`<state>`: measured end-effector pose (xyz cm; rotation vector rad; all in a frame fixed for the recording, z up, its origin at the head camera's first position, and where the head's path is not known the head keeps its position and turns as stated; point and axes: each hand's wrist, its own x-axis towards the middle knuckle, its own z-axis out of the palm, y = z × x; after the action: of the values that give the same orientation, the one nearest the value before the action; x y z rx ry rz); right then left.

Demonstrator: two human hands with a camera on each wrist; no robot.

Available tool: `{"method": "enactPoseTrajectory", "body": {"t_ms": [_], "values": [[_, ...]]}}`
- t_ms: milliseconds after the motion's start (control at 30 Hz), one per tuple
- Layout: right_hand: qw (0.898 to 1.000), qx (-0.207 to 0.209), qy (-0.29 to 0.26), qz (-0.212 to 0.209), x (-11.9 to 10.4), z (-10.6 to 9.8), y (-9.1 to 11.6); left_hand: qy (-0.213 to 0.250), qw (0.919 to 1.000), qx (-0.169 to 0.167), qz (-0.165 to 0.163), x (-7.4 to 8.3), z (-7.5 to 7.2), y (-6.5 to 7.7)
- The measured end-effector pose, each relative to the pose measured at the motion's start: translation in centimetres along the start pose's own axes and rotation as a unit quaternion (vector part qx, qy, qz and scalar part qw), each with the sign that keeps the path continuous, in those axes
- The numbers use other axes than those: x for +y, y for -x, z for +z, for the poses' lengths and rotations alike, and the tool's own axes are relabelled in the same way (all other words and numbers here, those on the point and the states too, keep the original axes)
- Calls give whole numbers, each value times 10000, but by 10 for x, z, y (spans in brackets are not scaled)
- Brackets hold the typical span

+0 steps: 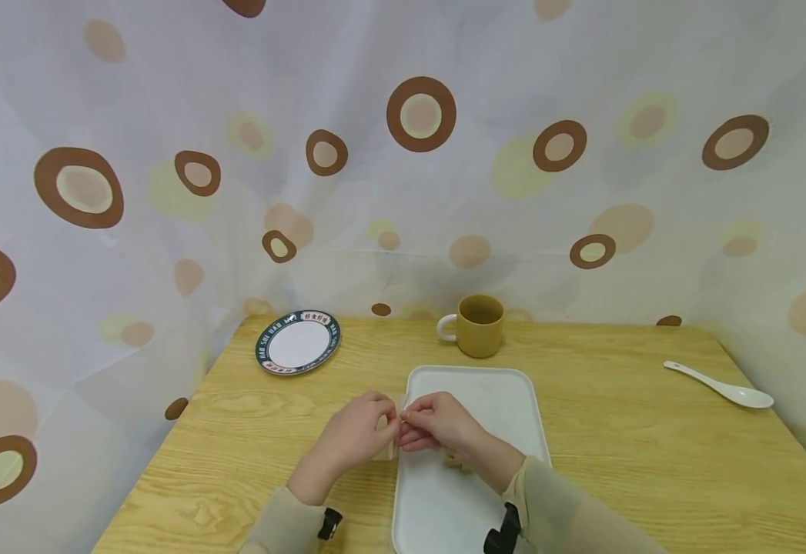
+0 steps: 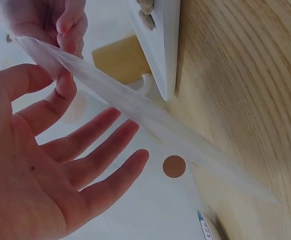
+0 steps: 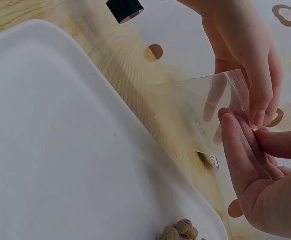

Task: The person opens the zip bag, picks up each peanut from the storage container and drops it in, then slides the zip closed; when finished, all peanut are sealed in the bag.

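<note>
Both hands meet above the left edge of a white tray (image 1: 472,385) in the head view. Between them hangs a clear, thin plastic bag (image 2: 150,117). My left hand (image 1: 356,431) pinches the bag's edge between thumb and forefinger, while its other fingers (image 2: 98,170) spread loosely beside the plastic. Close against it, my right hand (image 1: 453,425) pinches the same edge with thumb and fingers, seen in the right wrist view. Several brown nuts that look like unshelled peanuts (image 3: 180,230) lie on the tray, mostly hidden by the right forearm in the head view.
A yellow mug (image 1: 480,327) with a white handle stands behind the tray. To the back left lies a dark-rimmed plate (image 1: 299,342), and a white spoon (image 1: 721,385) is at the far right. A patterned curtain (image 1: 375,192) borders the wooden table (image 1: 624,462).
</note>
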<state>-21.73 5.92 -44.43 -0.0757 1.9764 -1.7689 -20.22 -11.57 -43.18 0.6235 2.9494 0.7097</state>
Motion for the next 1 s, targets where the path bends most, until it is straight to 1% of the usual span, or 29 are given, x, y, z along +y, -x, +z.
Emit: {"method": "enactPoseTrajectory", "body": {"t_ms": [167, 267, 400, 533, 633, 933, 1000], "values": [[9999, 34, -87, -37, 1, -2, 0, 63, 9999, -46, -70, 3, 0, -3], [9998, 64, -168, -57, 3, -4, 2, 75, 9999, -103, -43, 5, 1, -4], [9997, 56, -206, -96, 5, -7, 2, 105, 9999, -91, -61, 7, 2, -6], [9995, -63, -218, -201, 3, -7, 0, 194, 9996, -48, -221, 6, 0, -7], [9993, -169, -263, -228, 3, -5, -2, 188, 9994, -41, -270, 5, -2, -7], [9985, -371, -326, -237, 4, -3, -4, 81, 9997, 67, -216, 1, -2, -7], [9981, -426, -359, -265, 4, -4, -5, 107, 9996, 74, -245, 1, -2, -8]]}}
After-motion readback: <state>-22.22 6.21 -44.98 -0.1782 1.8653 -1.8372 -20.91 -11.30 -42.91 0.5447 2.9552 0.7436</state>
